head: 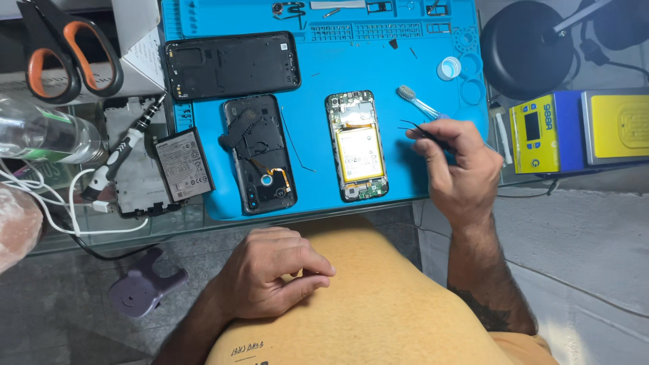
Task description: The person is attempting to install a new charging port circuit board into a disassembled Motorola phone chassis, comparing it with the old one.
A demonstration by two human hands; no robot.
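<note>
Looks like mid-teardown: thin black tweezers (416, 128) are pinched in the right hand (458, 169) just right of the opened phone with yellow-labelled battery (357, 145) on the blue mat (318, 74). Left hand (274, 270) is loosely curled, nothing held, below it. Careful, steady aim is probably needed.

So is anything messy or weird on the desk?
Yes. A toothbrush lies on the blue mat among opened phone parts, by the right hand holding tweezers. A loose battery sits askew, half off the mat's left edge.
</note>
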